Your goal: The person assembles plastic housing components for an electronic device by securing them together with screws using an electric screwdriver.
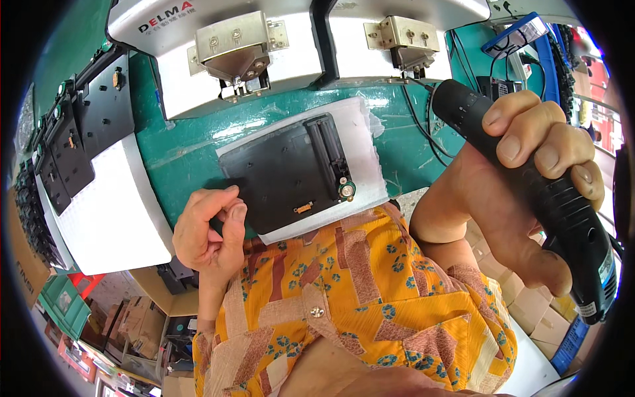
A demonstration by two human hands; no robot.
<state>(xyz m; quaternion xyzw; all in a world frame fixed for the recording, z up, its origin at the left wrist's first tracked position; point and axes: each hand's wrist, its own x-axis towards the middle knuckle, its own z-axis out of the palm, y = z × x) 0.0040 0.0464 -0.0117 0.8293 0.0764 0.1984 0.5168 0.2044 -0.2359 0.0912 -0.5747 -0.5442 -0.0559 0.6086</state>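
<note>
My right hand (522, 192) is wrapped round a black electric screwdriver (503, 149), raised at the right. Its thin bit reaches leftward to the metal outlet (415, 49) of the right screw feeder (390, 56). A flat black plastic panel (278, 175) lies on a white foam sheet (364, 142) in front of me. It carries a small orange-brown connector (303, 208) near its front edge and a small round part (346, 190) at its right corner. Beside the panel's left edge is my left hand (211, 228), fingers curled and thumb close to the forefinger; whatever they may hold is hidden.
A second screw feeder (245, 73) stands at the back left, next to the first. More black panels (99, 109) and a white sheet (122, 205) lie to the left on the green table (192, 149). Cables (423, 132) run down behind the screwdriver. A blue-edged box (519, 34) sits far right.
</note>
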